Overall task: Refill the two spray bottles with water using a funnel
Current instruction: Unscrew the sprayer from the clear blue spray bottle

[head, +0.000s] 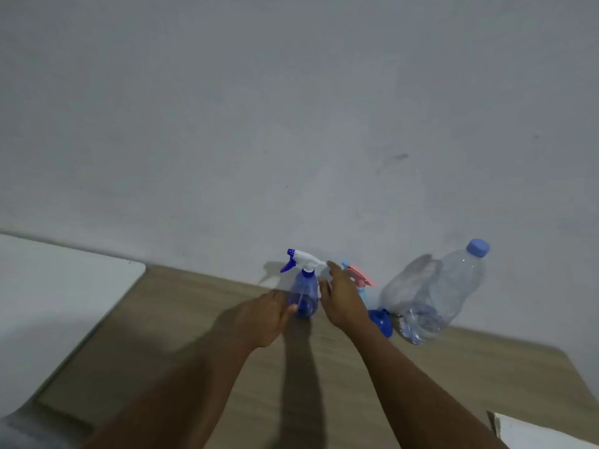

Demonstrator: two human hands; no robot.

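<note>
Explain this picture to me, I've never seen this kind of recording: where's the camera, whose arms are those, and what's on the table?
No machine here: a person wears one camera on the head, looking forward and down, so both arms are their own. On the wooden table by a white wall stand a blue spray bottle, a light blue spray bottle with a pink trigger, and a large clear water bottle with a blue cap; a blue funnel lies by the water bottle. The left hand is at the blue spray bottle's base, thumb against it; whether it grips is unclear. The right hand, fingers straight, reaches toward its spray head and holds nothing.
</note>
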